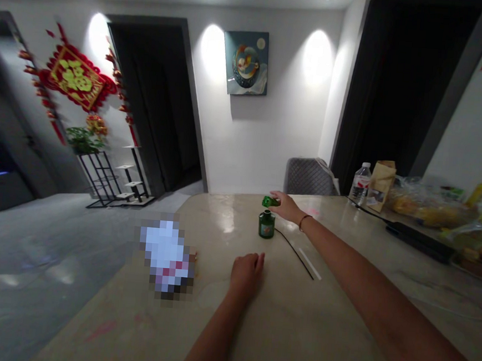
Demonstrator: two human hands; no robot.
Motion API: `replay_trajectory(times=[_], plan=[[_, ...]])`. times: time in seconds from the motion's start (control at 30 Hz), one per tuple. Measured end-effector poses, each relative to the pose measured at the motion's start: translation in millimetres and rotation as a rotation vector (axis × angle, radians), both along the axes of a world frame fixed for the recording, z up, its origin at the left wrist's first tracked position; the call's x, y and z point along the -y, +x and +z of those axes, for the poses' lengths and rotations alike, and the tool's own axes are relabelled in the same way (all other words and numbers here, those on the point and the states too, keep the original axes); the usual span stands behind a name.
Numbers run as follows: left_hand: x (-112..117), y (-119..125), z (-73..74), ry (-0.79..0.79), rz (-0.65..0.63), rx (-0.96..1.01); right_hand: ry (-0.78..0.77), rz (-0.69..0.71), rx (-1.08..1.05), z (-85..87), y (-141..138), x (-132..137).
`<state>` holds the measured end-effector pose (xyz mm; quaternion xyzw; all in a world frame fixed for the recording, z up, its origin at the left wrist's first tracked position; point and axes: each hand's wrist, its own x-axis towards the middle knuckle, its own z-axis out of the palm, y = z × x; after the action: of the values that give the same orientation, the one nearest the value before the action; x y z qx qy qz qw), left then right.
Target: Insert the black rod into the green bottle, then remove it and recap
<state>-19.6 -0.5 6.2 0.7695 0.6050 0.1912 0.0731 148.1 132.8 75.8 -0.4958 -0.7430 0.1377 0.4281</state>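
Observation:
A small dark green bottle (266, 227) with a label stands upright on the table, its narrow neck uncovered. Just above that neck, my right hand (281, 205) pinches a shiny green cap (269, 201); a small gap seems to lie between the two. My left hand (247, 271) rests on the tabletop on the near side of the bottle, fingers curled in and no object showing in them. A thin black stick (296, 255) and a thin white strip (310, 264) lie on the table to the bottle's right, near my right forearm.
The pale table (296, 329) also bears a phone-like blurred screen (167, 255) at left. Along the right stand a water bottle (360, 184), a paper bag (381, 183), plastic-bagged food (423, 203) and a long black object (422, 242). A grey chair (310, 176) is behind.

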Motion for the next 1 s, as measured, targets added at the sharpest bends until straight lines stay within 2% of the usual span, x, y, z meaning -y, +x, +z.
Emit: replay_trajectory(times=[0.07,0.27,0.4,0.5,0.57,0.87,1.0], plan=[[0,0,-0.1,-0.008,0.003,0.004,-0.045,0.019,-0.087,-9.8,-11,-5],[0,1,0.1,0.005,-0.005,0.019,-0.12,-0.105,-0.321,-34.9,-24,-14],[-1,2,0.6,-0.029,-0.004,0.015,-0.083,-0.014,-0.364,-43.5,-21,-12],[-2,2,0.6,-0.036,0.001,0.009,-0.103,0.1,-0.35,-47.3,-17,-7],[-2,2,0.3,-0.03,0.002,0.007,-0.115,0.124,-0.339,-49.1,-15,-4],[-3,1,-0.9,-0.026,0.002,0.028,-0.118,0.016,-0.266,-51.5,-16,-6],[-4,1,-3.9,0.013,0.0,0.001,-0.12,0.004,-0.263,-47.0,-16,3]])
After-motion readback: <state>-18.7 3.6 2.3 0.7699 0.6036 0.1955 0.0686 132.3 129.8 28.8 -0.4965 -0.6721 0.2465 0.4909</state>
